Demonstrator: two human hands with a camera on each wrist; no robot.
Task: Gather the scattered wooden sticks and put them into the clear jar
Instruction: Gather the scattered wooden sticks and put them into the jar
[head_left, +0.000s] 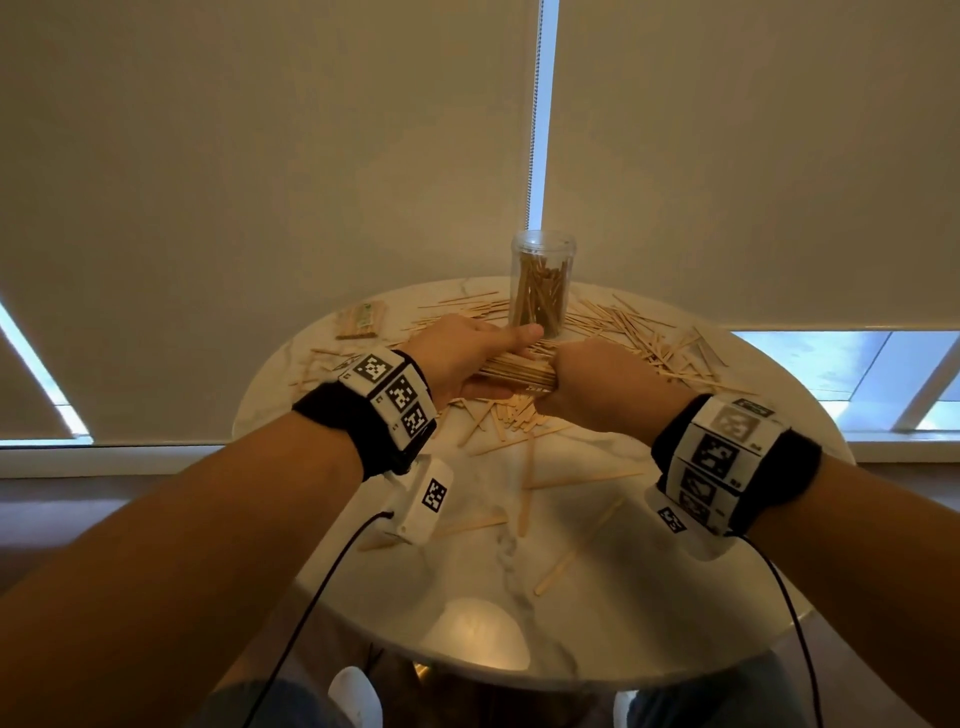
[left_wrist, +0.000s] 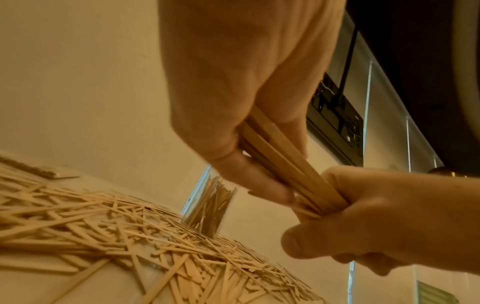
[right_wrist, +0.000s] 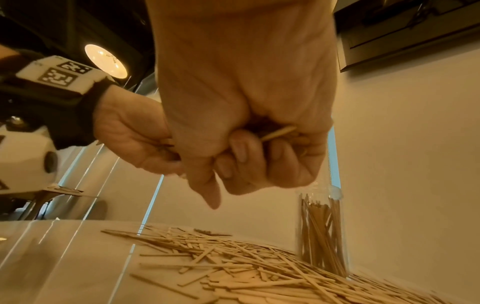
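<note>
Bundle: your left hand (head_left: 457, 353) and right hand (head_left: 597, 384) both curl fingers round one bundle of sticks (head_left: 514, 370), above the table (head_left: 597, 597) middle.
Jar: one clear jar (head_left: 542, 283), part filled, at the far edge.
Loose sticks (head_left: 623, 332): too many to count.

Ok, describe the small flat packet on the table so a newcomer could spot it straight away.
Start at the round marble table and find the clear jar standing upright at its far edge. Look left of the jar, beyond the left hand, to the far-left rim. The packet lies flat there: a neat rectangular block of sticks, unlike the loose sticks strewn around it.
</note>
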